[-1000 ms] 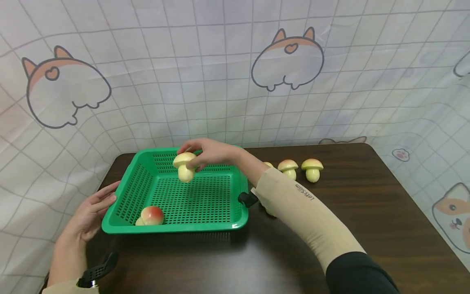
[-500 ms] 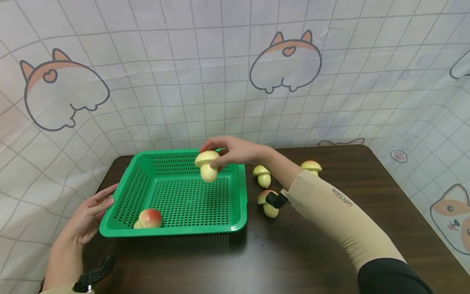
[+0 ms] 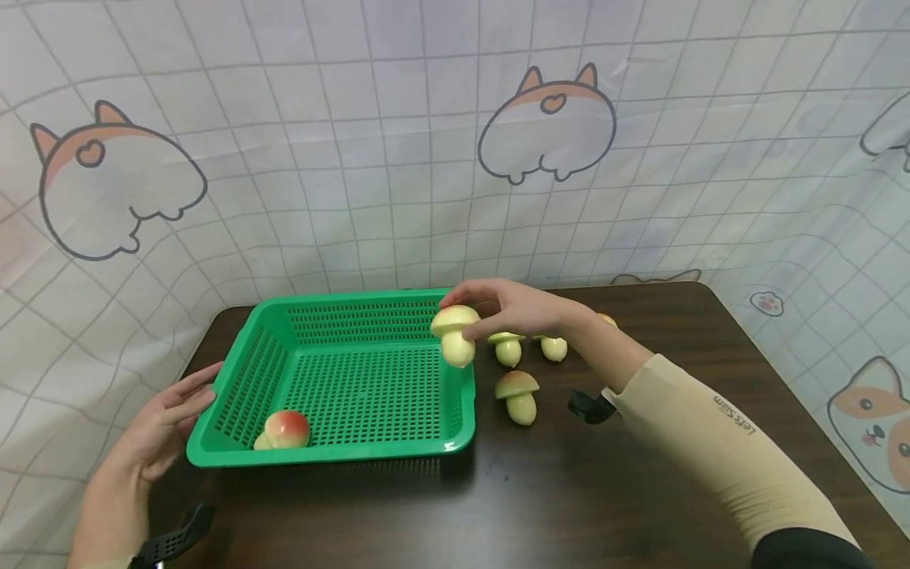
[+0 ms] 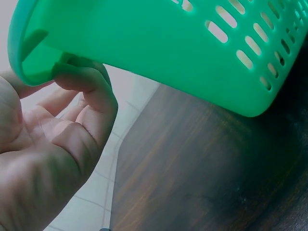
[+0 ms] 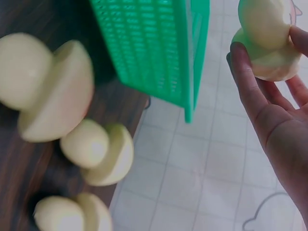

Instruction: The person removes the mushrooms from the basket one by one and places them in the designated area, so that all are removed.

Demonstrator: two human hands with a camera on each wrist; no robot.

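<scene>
My right hand [image 3: 524,307] pinches a toy mushroom [image 3: 456,338], cap up, above the right rim of a green plastic basket [image 3: 334,454]. The right wrist view shows fingers and thumb around that mushroom's pale cap and stem. At the basket's left side, my left hand [image 3: 158,427] grips the rim; in the left wrist view its bent fingers [image 4: 98,103] hook under the edge. A red-topped toy mushroom [image 3: 287,429] lies in the basket's front left corner. Beside the basket's right wall lie toy mushrooms [image 3: 521,399], some partly hidden by my right hand and arm.
The dark wooden table [image 3: 512,506] extends in front of the basket and to the right. A white gridded cloth [image 3: 398,190] with cartoon animals hangs behind and along the sides. A black strap mount [image 3: 592,406] sits at my right wrist.
My right hand has moved rightward with the mushroom, from over the basket's inside to its right rim. More mushrooms on the table are uncovered. My left hand stays at the basket.
</scene>
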